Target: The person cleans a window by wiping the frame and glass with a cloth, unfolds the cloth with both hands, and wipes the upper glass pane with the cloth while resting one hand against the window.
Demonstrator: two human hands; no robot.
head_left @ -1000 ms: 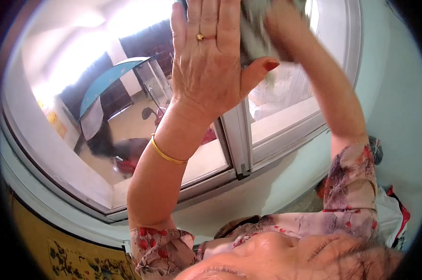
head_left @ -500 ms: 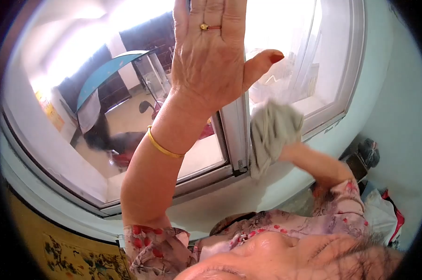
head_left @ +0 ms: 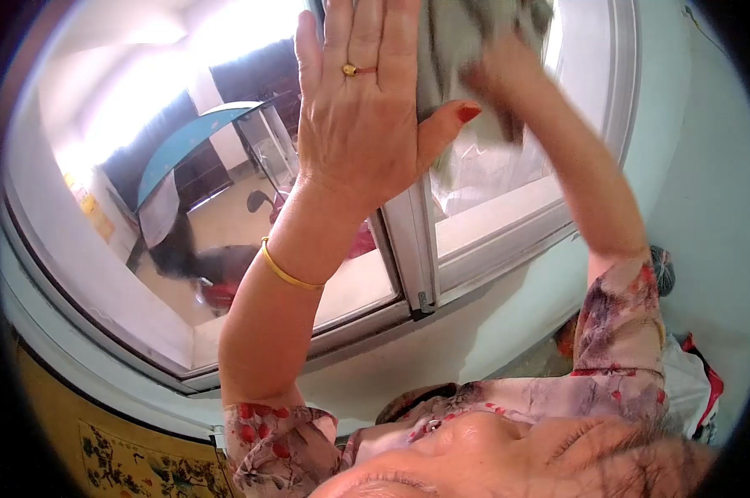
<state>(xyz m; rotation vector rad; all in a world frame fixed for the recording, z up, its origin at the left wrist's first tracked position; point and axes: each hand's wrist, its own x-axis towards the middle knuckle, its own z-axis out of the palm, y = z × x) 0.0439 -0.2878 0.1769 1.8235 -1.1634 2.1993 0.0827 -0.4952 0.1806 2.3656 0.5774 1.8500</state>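
Note:
My left hand [head_left: 358,124] is raised with its fingers stretched out, its back toward me and a gold ring on one finger. It overlaps the meeting frame [head_left: 416,249] of the sliding window; whether the palm touches it is hidden. To the right, my right hand [head_left: 512,70] holds a grey-green cloth [head_left: 450,50] up against the right window pane [head_left: 495,178]. Motion blurs that hand, and the cloth hides part of its fingers. Folds of the cloth hang beside my left thumb.
Through the left pane a scooter with a blue canopy [head_left: 197,141] is visible. The window's lower frame [head_left: 325,336] runs below my hands. A dark bundled bag [head_left: 662,270] and a white-and-red bag [head_left: 690,382] sit at the lower right. A patterned yellow panel [head_left: 143,456] is at the lower left.
My right hand has moved up with the cloth, from near the window's lower edge to high on the right pane. My left hand has shifted slightly left and down.

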